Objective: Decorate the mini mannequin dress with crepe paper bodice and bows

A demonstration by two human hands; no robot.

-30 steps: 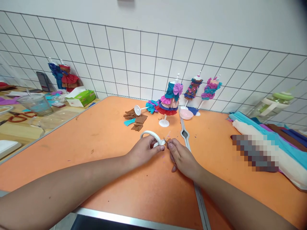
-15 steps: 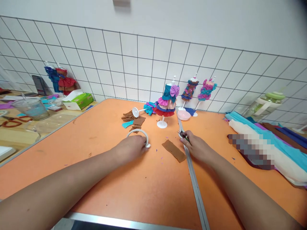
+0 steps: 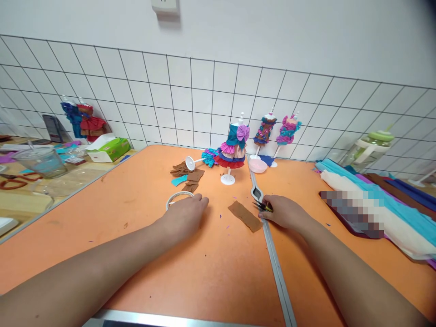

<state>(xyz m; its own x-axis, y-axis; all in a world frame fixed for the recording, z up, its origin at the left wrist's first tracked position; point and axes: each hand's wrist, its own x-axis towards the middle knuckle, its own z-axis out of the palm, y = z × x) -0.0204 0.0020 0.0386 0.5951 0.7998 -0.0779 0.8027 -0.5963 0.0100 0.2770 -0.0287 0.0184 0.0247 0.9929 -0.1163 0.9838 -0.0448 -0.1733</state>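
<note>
My left hand (image 3: pixel 186 214) hovers low over the orange table with its fingers stretched to the right. A white tape roll (image 3: pixel 168 201) lies flat just behind it, partly hidden by the hand. In my right hand (image 3: pixel 284 211) are small thread snips (image 3: pixel 263 206), dark and yellow, their points facing left above a grey metal strip. A strip of brown crepe paper (image 3: pixel 244 216) rests between the two hands. Beyond it stands a small white dress form (image 3: pixel 233 147) in a ruffled paper dress. Folded brown paper pieces (image 3: pixel 195 177) lie behind the tape roll.
Another form (image 3: pixel 191 163) lies on its side. A pink bowl (image 3: pixel 258 165) and two dressed forms stand near the wall. Crepe paper rolls (image 3: pixel 361 186) and a bottle (image 3: pixel 369 147) are at right. Tissues (image 3: pixel 109 149), a plastic cup and orange-handled scissors (image 3: pixel 15 181) are at left.
The tape roll has gone from tilted up in my left hand to flat on the table. My left fingers have come off it. The view has shifted slightly upward.
</note>
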